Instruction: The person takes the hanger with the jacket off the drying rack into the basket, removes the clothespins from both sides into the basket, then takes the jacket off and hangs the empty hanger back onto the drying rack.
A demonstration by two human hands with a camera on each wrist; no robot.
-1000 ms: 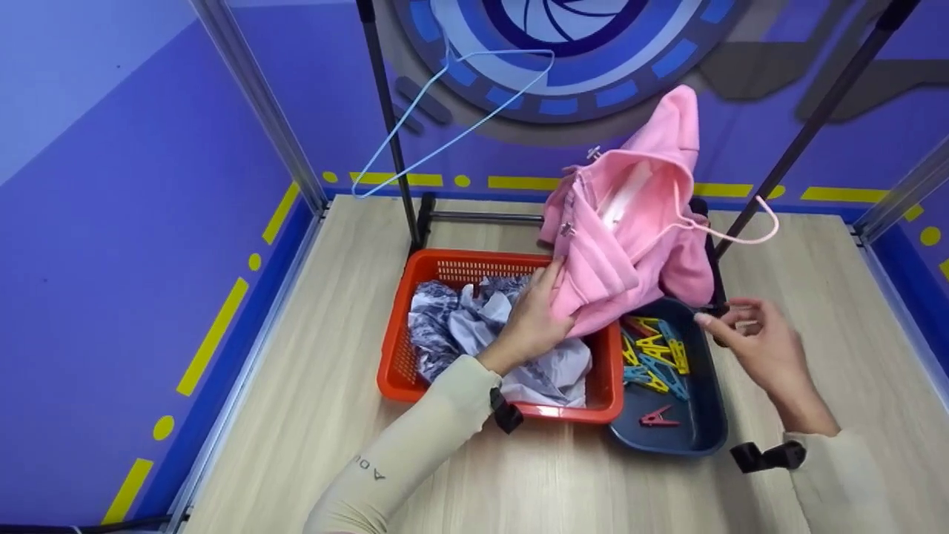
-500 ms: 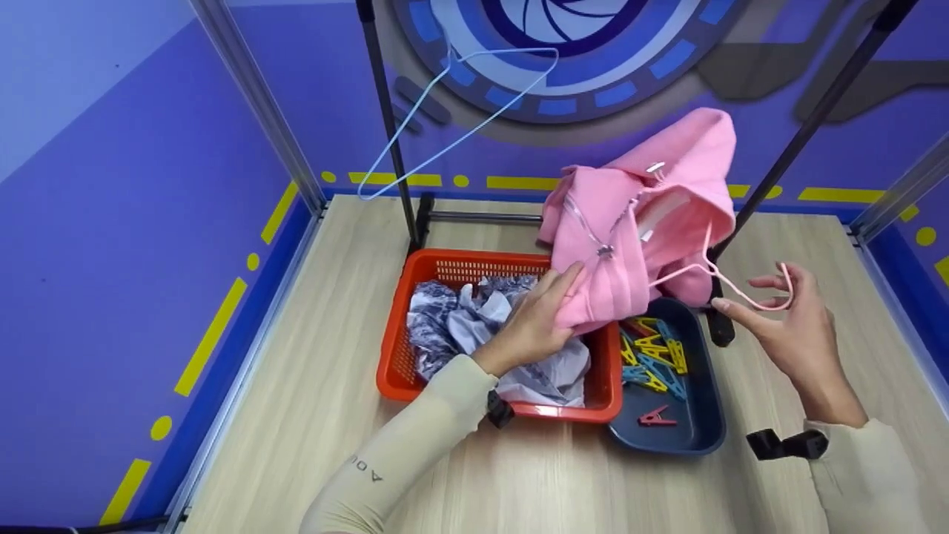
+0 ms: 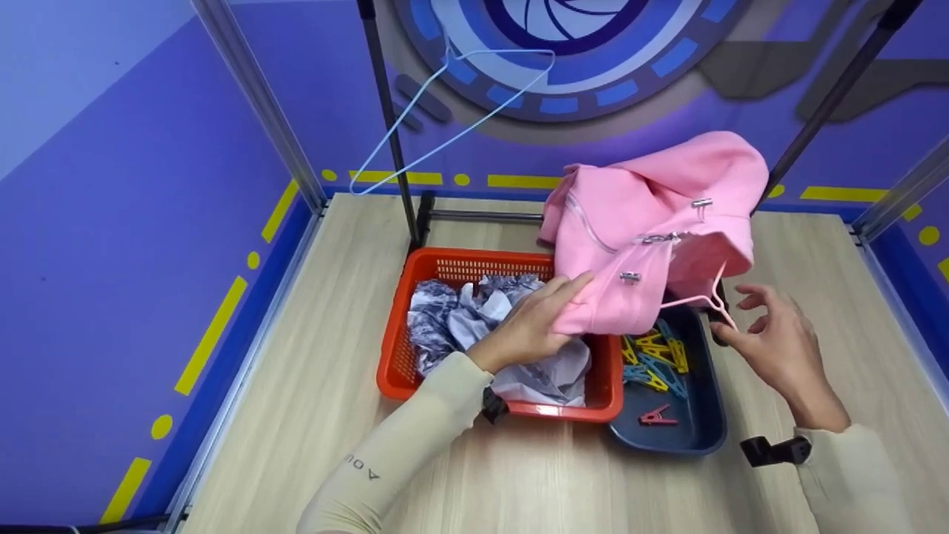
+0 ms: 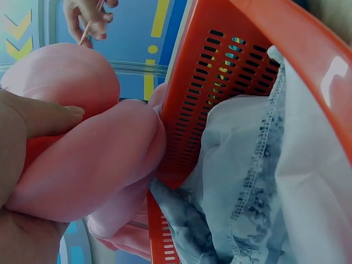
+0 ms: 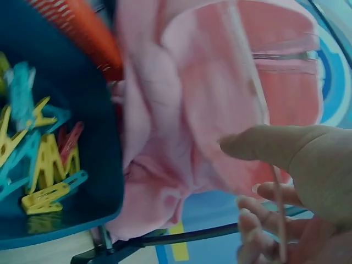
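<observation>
My left hand (image 3: 530, 322) grips a bunched part of a pink hoodie (image 3: 637, 200) above the orange basket's right side. The hoodie has a zip and metal cord ends; its neck opening faces right. From that opening comes the neck of a pink clothes hanger (image 3: 717, 300), most of which is inside the garment. My right hand (image 3: 782, 345) is at the hanger's hook. In the right wrist view, the hook's wire (image 5: 281, 214) passes between the thumb and the loosely bent fingers, which stand apart and do not pinch it.
An orange basket (image 3: 393, 356) holds grey and white patterned cloth (image 3: 474, 319). Beside it, a dark blue tub (image 3: 700, 437) contains several yellow, blue and red clothes pegs (image 3: 656, 363). A light blue hanger (image 3: 463, 133) hangs at the back between dark rack posts (image 3: 385, 104).
The hoodie has turned and tipped to the right, its hood lower now. The hanger's hook has swung down to my right hand, which went right, then back left. My left hand keeps its grip.
</observation>
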